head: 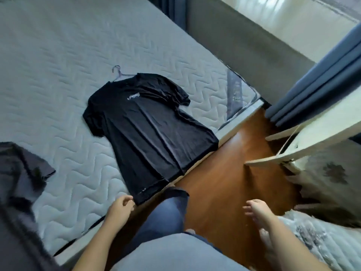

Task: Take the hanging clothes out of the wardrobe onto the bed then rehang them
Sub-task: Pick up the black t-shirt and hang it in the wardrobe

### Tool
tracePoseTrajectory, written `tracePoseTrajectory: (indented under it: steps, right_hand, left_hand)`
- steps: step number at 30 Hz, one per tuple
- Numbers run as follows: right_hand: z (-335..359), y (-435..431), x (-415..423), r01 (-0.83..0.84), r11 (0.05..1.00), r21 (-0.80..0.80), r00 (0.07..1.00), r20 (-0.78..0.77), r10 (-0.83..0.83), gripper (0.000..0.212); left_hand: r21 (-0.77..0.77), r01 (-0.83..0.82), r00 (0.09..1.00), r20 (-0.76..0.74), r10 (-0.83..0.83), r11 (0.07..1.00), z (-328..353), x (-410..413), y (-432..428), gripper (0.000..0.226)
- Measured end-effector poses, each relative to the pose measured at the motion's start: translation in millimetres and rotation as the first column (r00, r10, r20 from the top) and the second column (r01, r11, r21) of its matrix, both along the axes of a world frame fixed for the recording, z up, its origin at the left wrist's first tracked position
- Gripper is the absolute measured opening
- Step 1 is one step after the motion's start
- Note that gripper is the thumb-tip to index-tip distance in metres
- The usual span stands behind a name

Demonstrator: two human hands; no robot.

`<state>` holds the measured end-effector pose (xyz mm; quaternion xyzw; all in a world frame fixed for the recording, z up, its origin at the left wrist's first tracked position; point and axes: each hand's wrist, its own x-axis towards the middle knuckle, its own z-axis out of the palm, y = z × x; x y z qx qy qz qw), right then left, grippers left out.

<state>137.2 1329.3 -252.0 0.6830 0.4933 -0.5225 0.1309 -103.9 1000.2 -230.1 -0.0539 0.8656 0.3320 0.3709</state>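
Black T-shirt lies on the quilted mattress, wooden floor at four o'clock. Left hand loosely curled, right hand spread

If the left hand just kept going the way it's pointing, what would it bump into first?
Probably the near hem of the black T-shirt lying on the bed, just ahead of the left hand; depth is unclear.

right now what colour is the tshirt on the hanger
The t-shirt is black with small white chest lettering, head view.
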Motion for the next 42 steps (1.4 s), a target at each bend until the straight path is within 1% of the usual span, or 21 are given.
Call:
tracePoseTrajectory:
  steps: [2, 4, 6, 8, 10, 12, 14, 16, 17, 19, 20, 23, 26, 27, 29, 31, 35, 37, 38, 40, 42]
  right_hand:
    - [-2.6, 20.2, -53.1, -0.085, 0.996, 0.015, 0.995, -0.046, 0.085, 0.021]
    - [-8.8, 33.0, -102.1, -0.162, 0.986, 0.038, 0.984, -0.073, 0.165, 0.021]
    - [-10.7, 40.9, -143.5, -0.275, 0.961, 0.037, 0.96, -0.053, 0.276, 0.016]
    - [-8.2, 46.9, -180.0, -0.402, 0.915, -0.001, 0.915, 0.016, 0.402, 0.009]
    - [-8.4, 59.9, -215.5, -0.543, 0.84, -0.027, 0.836, 0.075, 0.543, 0.014]
    - [-13.6, 79.4, -255.9, -0.666, 0.746, -0.011, 0.74, 0.123, 0.662, 0.015]
    - [-18.3, 96.2, -296.0, -0.791, 0.612, -0.006, 0.602, 0.169, 0.78, 0.01]
    - [-13.9, 103.4, -333.9, -0.891, 0.455, 0.0, 0.445, 0.205, 0.872, 0.007]
    - [-12.0, 104.6, -352.1, -0.918, 0.397, 0.016, 0.391, 0.205, 0.897, 0.006]
    - [-19.2, 107.7, -385.2, -0.944, 0.331, 0.023, 0.329, 0.188, 0.926, 0.017]
    - [-22.8, 109.7, -402.1, -0.947, 0.321, 0.018, 0.319, 0.174, 0.932, 0.021]
    - [-38.5, 118.7, -455.6, -0.946, 0.325, -0.012, 0.32, 0.158, 0.934, 0.019]
    - [-63.6, 125.8, -521.5, -0.97, 0.243, 0.016, 0.242, 0.186, 0.952, 0.029]
    - [-72.6, 129.1, -544.6, -0.97, 0.238, 0.046, 0.242, 0.199, 0.95, 0.03]
    - [-91.9, 137.5, -590.3, -0.958, 0.258, 0.126, 0.28, 0.202, 0.939, 0.03]
    - [-111.2, 147.1, -636.7, -0.931, 0.277, 0.239, 0.325, 0.192, 0.926, 0.032]
    - [-141.6, 160.6, -720.4, -0.865, 0.222, 0.45, 0.336, 0.19, 0.923, 0.04]
    - [-153.6, 162.8, -753.8, -0.842, 0.187, 0.505, 0.316, 0.182, 0.931, 0.041]
    - [-160.2, 163.0, -767.3, -0.841, 0.168, 0.514, 0.302, 0.189, 0.935, 0.041]
    - [-175.3, 164.4, -788.5, -0.855, 0.126, 0.502, 0.27, 0.224, 0.936, 0.04]
    - [-183.9, 166.1, -800.1, -0.87, 0.081, 0.487, 0.248, 0.289, 0.925, 0.04]
  left_hand:
    - [0.002, -0.151, 0.988, 0.006, 0.151, 0.988, -8.7, -16.5, 3.9, 0.018]
    - [0.02, -0.293, 0.956, 0.031, 0.293, 0.956, -20.7, -36.9, 13.8, 0.019]
    - [0.006, -0.424, 0.903, 0.085, 0.422, 0.906, -32.7, -59.0, 25.2, 0.023]
    - [-0.04, -0.514, 0.846, 0.144, 0.514, 0.857, -41.4, -76.1, 35.8, 0.025]
    - [-0.044, -0.57, 0.802, 0.191, 0.567, 0.821, -51.1, -95.1, 50.0, 0.026]
    - [-0.04, -0.585, 0.792, 0.189, 0.581, 0.81, -58.3, -117.9, 65.5, 0.025]
    - [-0.07, -0.568, 0.802, 0.179, 0.571, 0.82, -60.4, -142.3, 80.5, 0.023]
    - [-0.1, -0.525, 0.824, 0.186, 0.535, 0.845, -60.3, -164.2, 94.9, 0.023]
    - [-0.105, -0.504, 0.838, 0.181, 0.515, 0.857, -63.9, -176.1, 100.2, 0.023]
    - [-0.13, -0.459, 0.863, 0.17, 0.475, 0.879, -71.2, -203.2, 109.1, 0.025]
    - [-0.148, -0.441, 0.872, 0.161, 0.462, 0.885, -74.4, -217.2, 112.8, 0.025]
    - [-0.175, -0.427, 0.884, 0.127, 0.45, 0.887, -81.2, -258.0, 120.4, 0.026]
    - [-0.219, -0.408, 0.902, 0.056, 0.428, 0.887, -98.9, -306.0, 121.0, 0.03]
    - [-0.234, -0.398, 0.91, 0.025, 0.415, 0.887, -108.4, -323.2, 120.6, 0.03]
    - [-0.248, -0.39, 0.919, -0.045, 0.391, 0.887, -125.5, -357.6, 120.9, 0.03]
    - [-0.257, -0.389, 0.921, -0.14, 0.364, 0.885, -144.5, -393.9, 120.5, 0.029]
    - [-0.293, -0.392, 0.892, -0.354, 0.282, 0.872, -174.7, -472.9, 121.3, 0.029]
    - [-0.311, -0.365, 0.886, -0.406, 0.224, 0.878, -185.9, -510.1, 123.0, 0.035]
    - [-0.314, -0.352, 0.887, -0.412, 0.207, 0.882, -190.5, -526.9, 123.6, 0.042]
    - [-0.309, -0.321, 0.897, -0.403, 0.182, 0.895, -202.0, -556.8, 122.3, 0.057]
    - [-0.314, -0.289, 0.907, -0.392, 0.154, 0.904, -209.7, -579.6, 120.0, 0.061]
